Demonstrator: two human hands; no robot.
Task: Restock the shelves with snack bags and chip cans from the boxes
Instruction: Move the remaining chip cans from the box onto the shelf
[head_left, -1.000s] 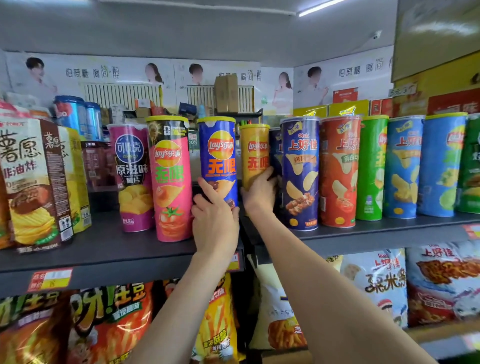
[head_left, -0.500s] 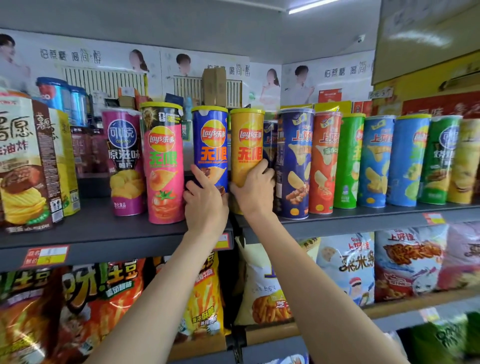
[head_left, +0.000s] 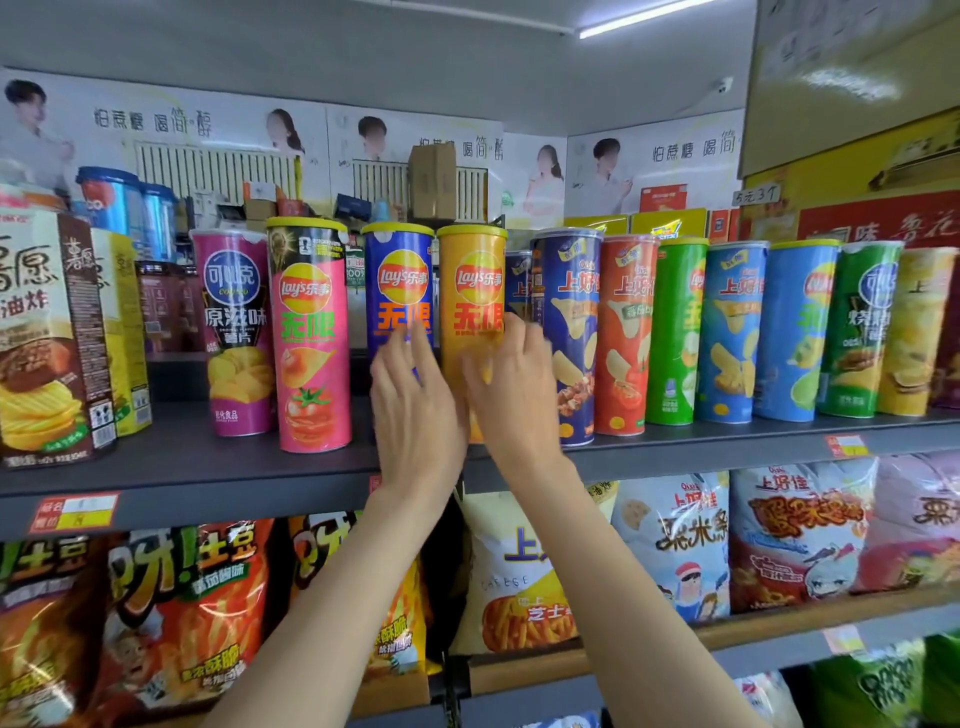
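On the top shelf (head_left: 197, 467) the row of cans reads, from my left: a box (head_left: 47, 338) of ridged chips, a purple can (head_left: 236, 332), a pink can (head_left: 311, 332), then the blue can (head_left: 397, 283) and the orange can (head_left: 470, 280) I am working on, and beyond them a long run of blue, red and green cans (head_left: 675, 332) standing upright and close together.

My left hand (head_left: 415, 410) is up in front of the blue can, fingers spread and blurred, gripping nothing that I can make out. My right hand (head_left: 511, 395) is in front of the orange can, fingers likewise loose and extended; whether they touch the can I cannot tell.

Both cans stand upright on the shelf, side by side, labels forward, so I judge this pair as placed.

Below, the snack bags (head_left: 675, 540) fill the lower shelf. A gap remains on the top shelf between the box and the purple can. No supply boxes are in view, so I cannot say how much stock is left.
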